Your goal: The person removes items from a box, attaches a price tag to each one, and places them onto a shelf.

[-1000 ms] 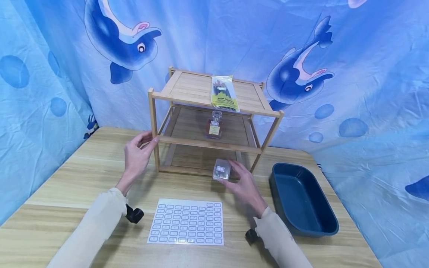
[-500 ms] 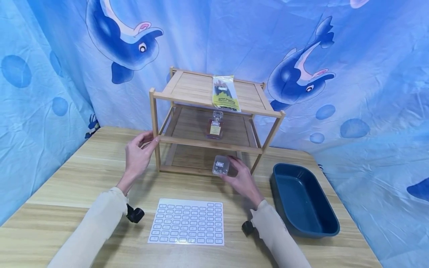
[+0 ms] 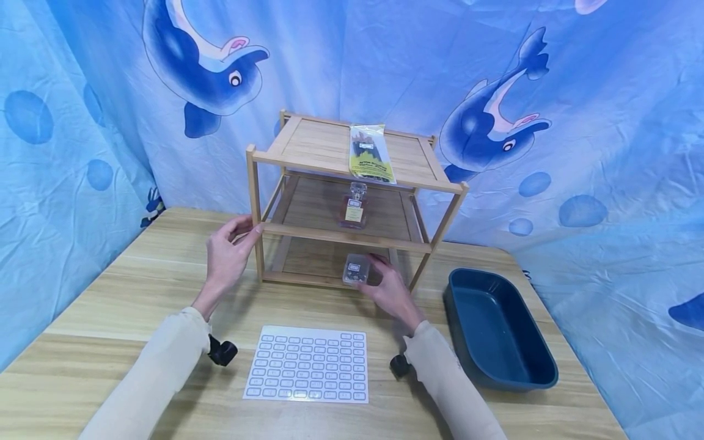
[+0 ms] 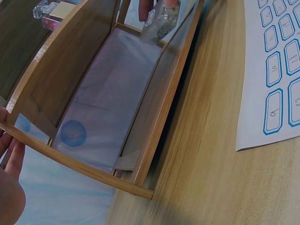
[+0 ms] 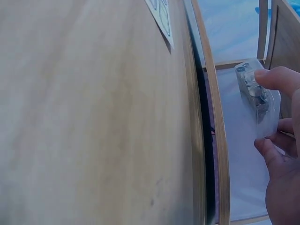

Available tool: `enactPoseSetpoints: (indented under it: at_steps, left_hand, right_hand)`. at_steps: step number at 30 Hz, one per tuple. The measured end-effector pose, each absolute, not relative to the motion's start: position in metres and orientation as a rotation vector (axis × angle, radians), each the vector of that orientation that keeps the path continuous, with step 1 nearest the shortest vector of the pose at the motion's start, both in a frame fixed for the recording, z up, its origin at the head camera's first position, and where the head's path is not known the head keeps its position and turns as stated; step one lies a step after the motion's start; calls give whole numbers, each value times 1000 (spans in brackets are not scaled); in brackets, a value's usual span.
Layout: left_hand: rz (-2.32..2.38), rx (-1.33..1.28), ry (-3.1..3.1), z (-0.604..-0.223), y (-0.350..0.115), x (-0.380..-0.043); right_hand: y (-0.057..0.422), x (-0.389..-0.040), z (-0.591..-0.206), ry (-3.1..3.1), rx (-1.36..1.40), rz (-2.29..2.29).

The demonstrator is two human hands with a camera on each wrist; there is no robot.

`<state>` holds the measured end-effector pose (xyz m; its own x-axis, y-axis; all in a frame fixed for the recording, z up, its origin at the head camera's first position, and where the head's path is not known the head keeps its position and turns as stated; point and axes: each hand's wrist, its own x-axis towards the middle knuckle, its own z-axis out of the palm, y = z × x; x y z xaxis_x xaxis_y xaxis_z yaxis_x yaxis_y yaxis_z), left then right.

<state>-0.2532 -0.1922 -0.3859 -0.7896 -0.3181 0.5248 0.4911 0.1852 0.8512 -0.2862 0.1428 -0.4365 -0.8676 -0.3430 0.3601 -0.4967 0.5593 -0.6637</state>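
Note:
My right hand [image 3: 389,294] holds a small clear plastic box [image 3: 356,267] with a white label, thumb on one side and fingers on the other. Small shiny pieces show inside the box [image 5: 255,89] in the right wrist view; what they are is unclear. The box is at the front opening of the bottom level of a three-tier wooden shelf [image 3: 313,142], above the bottom panel. At the shelf's left front post, my left hand [image 3: 227,253] grips the wood between thumb and fingers. A glass perfume bottle [image 3: 354,209] with pinkish liquid stands upright on the middle tier.
A yellow-and-black flat packet [image 3: 371,154] lies on the top tier. In front of the shelf, a white sheet of blue-bordered labels [image 3: 307,365] lies on the wooden table [image 3: 137,287]. A dark teal basin [image 3: 495,324] sits at the right. Dolphin-print curtains [image 3: 385,61] hang behind.
My right hand has carried the clear box slightly left and farther in toward the bottom tier. My left hand stays at the post.

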Motion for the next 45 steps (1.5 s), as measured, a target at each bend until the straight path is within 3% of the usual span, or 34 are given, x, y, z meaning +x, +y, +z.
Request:
enactPoseSetpoints:
  at_steps: [45]
  left_hand:
    - [-1675, -167, -1861, -386, -193, -253]
  right_hand:
    - [119, -315, -441, -2707, 783, 1011]
